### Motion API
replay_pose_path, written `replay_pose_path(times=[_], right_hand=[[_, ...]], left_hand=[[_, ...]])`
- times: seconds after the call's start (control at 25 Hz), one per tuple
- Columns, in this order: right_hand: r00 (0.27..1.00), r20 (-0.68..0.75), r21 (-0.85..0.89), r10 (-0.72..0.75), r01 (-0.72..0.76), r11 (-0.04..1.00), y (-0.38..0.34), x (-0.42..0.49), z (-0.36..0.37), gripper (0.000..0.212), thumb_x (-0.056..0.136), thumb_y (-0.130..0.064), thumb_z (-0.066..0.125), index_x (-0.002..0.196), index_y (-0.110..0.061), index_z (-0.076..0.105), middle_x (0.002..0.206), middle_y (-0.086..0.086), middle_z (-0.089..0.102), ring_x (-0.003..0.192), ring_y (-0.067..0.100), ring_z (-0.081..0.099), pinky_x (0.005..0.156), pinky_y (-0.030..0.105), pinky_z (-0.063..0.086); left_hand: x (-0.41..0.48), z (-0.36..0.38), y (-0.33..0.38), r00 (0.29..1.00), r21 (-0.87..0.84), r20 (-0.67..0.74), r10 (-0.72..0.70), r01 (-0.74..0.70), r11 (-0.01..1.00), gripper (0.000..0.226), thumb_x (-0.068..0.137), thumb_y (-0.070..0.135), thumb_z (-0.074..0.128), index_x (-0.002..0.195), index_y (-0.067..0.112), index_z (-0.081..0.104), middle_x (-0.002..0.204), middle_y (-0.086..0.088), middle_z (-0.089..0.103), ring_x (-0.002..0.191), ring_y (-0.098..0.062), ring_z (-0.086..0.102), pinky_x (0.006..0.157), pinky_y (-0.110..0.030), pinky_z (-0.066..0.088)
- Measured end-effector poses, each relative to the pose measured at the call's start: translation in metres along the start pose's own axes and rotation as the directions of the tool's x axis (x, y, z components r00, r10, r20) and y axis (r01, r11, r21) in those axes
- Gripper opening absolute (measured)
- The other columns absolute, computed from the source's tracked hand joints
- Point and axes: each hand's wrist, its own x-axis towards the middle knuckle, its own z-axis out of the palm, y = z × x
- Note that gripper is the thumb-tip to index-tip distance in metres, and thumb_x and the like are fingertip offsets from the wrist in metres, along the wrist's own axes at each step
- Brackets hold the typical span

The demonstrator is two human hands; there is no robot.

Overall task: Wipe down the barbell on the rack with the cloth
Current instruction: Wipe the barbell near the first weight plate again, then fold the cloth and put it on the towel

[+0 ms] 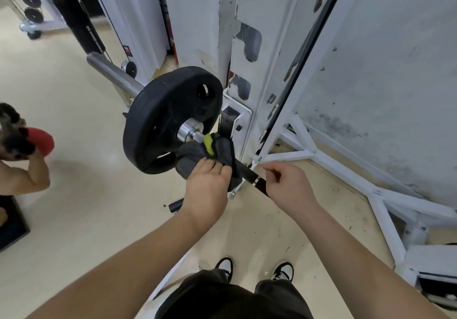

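Left hand grips cloth round bar at the rack post (bar runs rightward); right hand grips bare bar.

The white rack stands upright at centre frame, its base struts spreading to the lower right across the cream floor. The barbell rests on the rack, loaded with a black plate. On the floor, a small black cylinder lies at lower centre and a black mat at the left edge.
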Motion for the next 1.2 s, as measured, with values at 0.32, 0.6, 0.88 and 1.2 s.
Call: replay_pose_path(times=[0.32, 0.6, 0.88, 1.2], right_hand=[[0.993, -0.073, 0.051, 0.096, -0.093, 0.994, 0.026, -0.034, -0.026, 0.015, 0.092, -0.024, 0.059, 0.087, -0.023, 0.073, 0.091, -0.007, 0.071, 0.087, 0.016, 0.065, 0.082, 0.043, 0.056], [0.972, -0.191, 0.173, 0.140, -0.107, 0.979, 0.057, -0.065, -0.055, 0.028, 0.097, -0.013, 0.053, 0.114, -0.025, 0.072, 0.111, -0.010, 0.069, 0.105, 0.011, 0.062, 0.091, 0.023, 0.045], [0.996, -0.040, 0.444, 0.086, -0.059, 0.894, 0.083, -0.151, -0.101, 0.032, 0.096, -0.009, 0.053, 0.109, -0.033, 0.072, 0.107, -0.017, 0.070, 0.088, -0.002, 0.066, 0.071, 0.010, 0.051], [0.816, 0.573, 0.813, 0.079, -0.578, 0.067, 0.209, -0.279, -0.109, 0.039, 0.085, -0.034, 0.058, 0.112, -0.007, 0.068, 0.115, 0.024, 0.055, 0.108, 0.034, 0.056, 0.097, 0.050, 0.049]], left_hand=[[0.042, 0.013, 0.071, 0.990, -0.200, 0.087, -0.113, 0.129, 0.971, 0.013, 0.077, 0.015, 0.055, 0.087, 0.011, 0.062, 0.085, -0.010, 0.069, 0.088, -0.034, 0.061, 0.092, -0.043, 0.048], [0.014, -0.006, 0.095, 0.962, -0.429, 0.269, 0.056, 0.068, 0.901, 0.018, 0.086, 0.019, 0.055, 0.101, 0.024, 0.064, 0.097, 0.005, 0.071, 0.096, -0.022, 0.061, 0.084, -0.039, 0.051], [-0.061, -0.052, 0.172, 0.751, -0.746, 0.655, -0.087, 0.623, -0.236, 0.023, 0.102, 0.015, 0.061, 0.118, 0.003, 0.072, 0.114, -0.027, 0.075, 0.101, -0.039, 0.072, 0.092, -0.047, 0.061], [-0.179, -0.038, 0.286, 0.733, -0.540, 0.669, 0.123, 0.593, -0.597, 0.057, 0.084, -0.007, 0.056, 0.141, -0.005, 0.054, 0.131, -0.029, 0.064, 0.116, -0.040, 0.065, 0.097, -0.049, 0.058]])
